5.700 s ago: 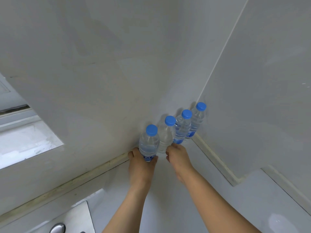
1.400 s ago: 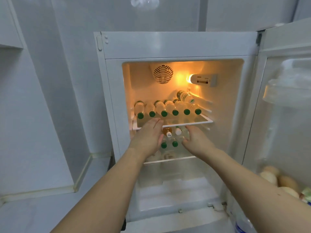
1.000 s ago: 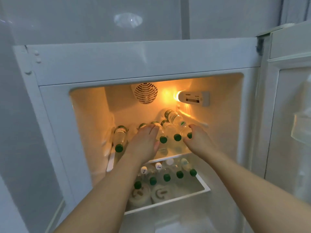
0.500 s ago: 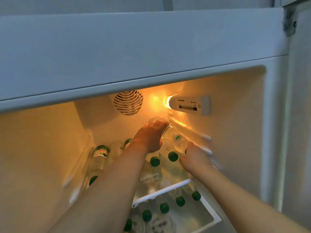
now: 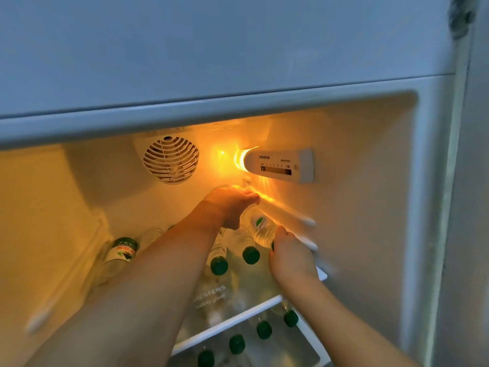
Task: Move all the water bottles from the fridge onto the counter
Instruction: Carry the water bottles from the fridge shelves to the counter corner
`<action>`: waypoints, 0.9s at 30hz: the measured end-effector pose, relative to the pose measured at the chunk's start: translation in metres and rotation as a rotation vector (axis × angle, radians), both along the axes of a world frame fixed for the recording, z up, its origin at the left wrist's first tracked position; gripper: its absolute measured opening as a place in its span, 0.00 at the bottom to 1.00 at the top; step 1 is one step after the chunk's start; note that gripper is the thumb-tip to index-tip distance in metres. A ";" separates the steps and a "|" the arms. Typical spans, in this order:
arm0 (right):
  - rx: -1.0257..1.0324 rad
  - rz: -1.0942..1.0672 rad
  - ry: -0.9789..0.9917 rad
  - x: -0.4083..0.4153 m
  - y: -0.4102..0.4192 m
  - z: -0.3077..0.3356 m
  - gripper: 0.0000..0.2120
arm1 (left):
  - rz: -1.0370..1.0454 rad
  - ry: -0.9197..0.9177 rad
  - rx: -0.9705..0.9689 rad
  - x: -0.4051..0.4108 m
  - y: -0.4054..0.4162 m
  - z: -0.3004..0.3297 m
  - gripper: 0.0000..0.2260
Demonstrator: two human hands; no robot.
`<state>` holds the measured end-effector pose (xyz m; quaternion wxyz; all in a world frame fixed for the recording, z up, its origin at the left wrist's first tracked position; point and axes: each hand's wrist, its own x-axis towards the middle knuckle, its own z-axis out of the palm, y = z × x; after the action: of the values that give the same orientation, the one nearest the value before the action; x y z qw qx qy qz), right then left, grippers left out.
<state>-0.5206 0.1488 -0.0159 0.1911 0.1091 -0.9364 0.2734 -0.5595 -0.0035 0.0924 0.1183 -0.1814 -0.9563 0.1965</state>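
Lying at far left on the fridge's upper glass shelf (image 5: 211,298): one labelled bottle (image 5: 120,254), cap toward the door. Centre: left hand (image 5: 229,205), fingers curled over the rear end of the top bottle (image 5: 260,226), which rests on the green-capped bottles (image 5: 244,250) below. Right: right hand (image 5: 289,256), closed around that bottle's cap end. Above right: control panel (image 5: 277,165), lamp lit. Lower shelf: further green-capped bottles (image 5: 263,329).

Fridge (image 5: 344,234) interior white, washed amber by lamp glow, centre frame; bottle caps (image 5: 219,265) dark green; bottles (image 5: 260,229) clear, green-white labels; fan grille (image 5: 171,160) white, concentric slats; control panel (image 5: 277,165) white, grey lettering
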 end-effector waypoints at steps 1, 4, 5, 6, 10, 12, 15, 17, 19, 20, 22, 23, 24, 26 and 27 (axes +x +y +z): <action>-0.017 -0.003 0.001 0.000 0.001 0.000 0.08 | -0.008 0.025 -0.003 0.001 0.000 -0.001 0.34; -0.075 0.005 0.023 0.004 0.005 0.001 0.05 | -0.035 0.110 -0.070 0.008 -0.002 -0.002 0.34; -0.085 0.009 0.041 0.006 0.006 0.002 0.05 | -0.043 0.126 -0.082 0.012 -0.003 -0.002 0.34; -0.090 0.012 0.064 0.009 0.007 0.003 0.06 | -0.049 0.134 -0.082 0.016 -0.006 -0.002 0.34; -0.191 0.065 0.172 0.024 0.012 0.007 0.12 | -0.057 0.185 -0.001 0.035 -0.010 -0.001 0.31; -0.283 0.115 0.220 0.029 0.016 0.009 0.15 | -0.052 0.228 0.178 0.046 -0.013 0.002 0.31; -0.431 0.190 0.270 0.038 0.022 0.016 0.17 | -0.053 0.294 0.490 0.059 -0.014 0.004 0.30; -0.507 0.211 0.358 0.043 0.023 0.023 0.18 | -0.076 0.324 0.719 0.064 -0.013 0.004 0.30; -0.630 0.225 0.420 0.048 0.023 0.034 0.18 | -0.110 0.329 0.961 0.067 -0.007 0.003 0.27; -0.711 0.256 0.426 0.053 0.022 0.041 0.17 | -0.120 0.337 1.059 0.069 -0.002 0.003 0.25; -0.897 0.357 0.349 0.061 0.018 0.058 0.15 | -0.143 0.371 1.252 0.072 0.010 0.004 0.18; -0.966 0.389 0.296 0.063 0.015 0.065 0.16 | -0.149 0.392 1.359 0.074 0.017 0.005 0.15; -1.001 0.394 0.265 0.065 0.013 0.072 0.18 | -0.148 0.418 1.458 0.076 0.025 0.006 0.13; -0.994 0.361 0.245 0.065 0.010 0.079 0.21 | -0.132 0.470 1.641 0.078 0.037 0.008 0.10; -0.989 0.343 0.243 0.065 0.008 0.081 0.21 | -0.115 0.487 1.733 0.080 0.041 0.009 0.10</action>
<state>-0.4557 0.1573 0.0650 0.2791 0.1884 -0.6359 0.6944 -0.4796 0.0371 0.1011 0.4223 -0.0294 -0.7070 -0.5665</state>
